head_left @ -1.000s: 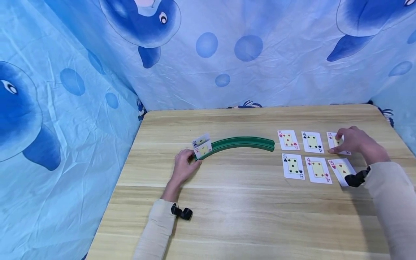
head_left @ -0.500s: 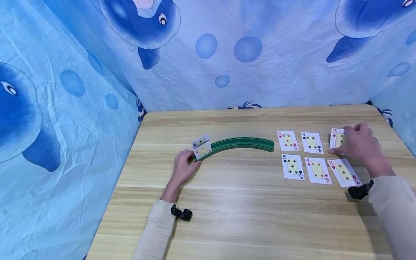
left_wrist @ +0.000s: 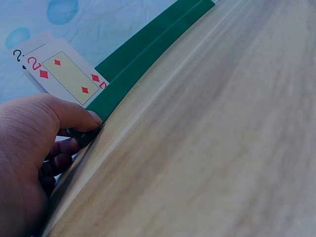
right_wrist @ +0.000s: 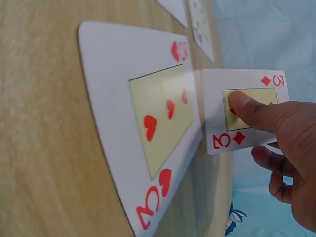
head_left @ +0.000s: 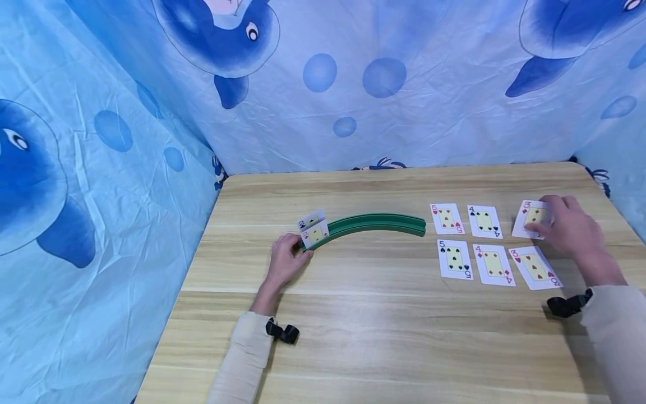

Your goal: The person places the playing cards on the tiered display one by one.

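Observation:
My right hand pinches the three of diamonds, thumb on its face and fingers behind, at the right of the table. Just nearer lies the three of hearts, tilted on the wood. My left hand grips the left end of a curved green card holder, thumb on its front wall in the left wrist view. Two cards lean in that end of the holder: the two of diamonds in front and a black two behind it, partly hidden.
Left of the right hand, face-up cards lie in two rows: the five of hearts and four of spades behind, the five of spades and four of diamonds in front. A blue patterned cloth hangs behind the table.
My right hand has drawn the three of diamonds rightward and now holds it by its right side with the thumb on its face. The left hand and the green holder stay put.

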Motion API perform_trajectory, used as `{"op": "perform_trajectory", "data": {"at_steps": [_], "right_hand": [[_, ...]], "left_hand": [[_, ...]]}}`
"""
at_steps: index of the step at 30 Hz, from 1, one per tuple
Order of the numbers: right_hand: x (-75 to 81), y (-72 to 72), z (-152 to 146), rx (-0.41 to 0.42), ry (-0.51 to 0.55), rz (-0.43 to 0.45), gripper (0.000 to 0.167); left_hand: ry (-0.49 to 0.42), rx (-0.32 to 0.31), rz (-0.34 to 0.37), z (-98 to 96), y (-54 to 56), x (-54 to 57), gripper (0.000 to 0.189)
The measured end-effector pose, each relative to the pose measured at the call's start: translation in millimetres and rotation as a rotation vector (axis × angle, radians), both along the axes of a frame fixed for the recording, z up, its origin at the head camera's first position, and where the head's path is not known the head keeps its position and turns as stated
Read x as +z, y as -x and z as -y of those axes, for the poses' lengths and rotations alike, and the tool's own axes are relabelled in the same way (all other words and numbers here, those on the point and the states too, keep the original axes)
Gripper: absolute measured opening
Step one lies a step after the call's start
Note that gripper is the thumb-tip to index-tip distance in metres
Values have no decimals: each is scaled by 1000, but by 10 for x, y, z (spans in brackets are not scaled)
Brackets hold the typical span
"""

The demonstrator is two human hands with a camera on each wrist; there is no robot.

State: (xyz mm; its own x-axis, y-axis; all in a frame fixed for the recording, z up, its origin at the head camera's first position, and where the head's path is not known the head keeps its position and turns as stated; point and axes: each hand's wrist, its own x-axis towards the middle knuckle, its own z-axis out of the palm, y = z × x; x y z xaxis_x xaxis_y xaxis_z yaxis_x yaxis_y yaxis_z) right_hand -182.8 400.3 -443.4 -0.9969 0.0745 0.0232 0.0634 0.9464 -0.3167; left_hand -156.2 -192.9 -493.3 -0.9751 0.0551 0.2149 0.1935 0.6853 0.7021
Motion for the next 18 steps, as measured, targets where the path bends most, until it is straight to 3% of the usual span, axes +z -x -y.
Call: {"op": "perform_trajectory", "data": {"at_steps": [11, 18], "right_hand": [[98, -32, -65, 89, 34, -118, 30], [193, -60, -70, 108, 35, -107, 23]], "left_hand": [[4, 21, 32, -5, -1, 12, 36], [8, 19, 35, -5, -1, 17, 35]]}}
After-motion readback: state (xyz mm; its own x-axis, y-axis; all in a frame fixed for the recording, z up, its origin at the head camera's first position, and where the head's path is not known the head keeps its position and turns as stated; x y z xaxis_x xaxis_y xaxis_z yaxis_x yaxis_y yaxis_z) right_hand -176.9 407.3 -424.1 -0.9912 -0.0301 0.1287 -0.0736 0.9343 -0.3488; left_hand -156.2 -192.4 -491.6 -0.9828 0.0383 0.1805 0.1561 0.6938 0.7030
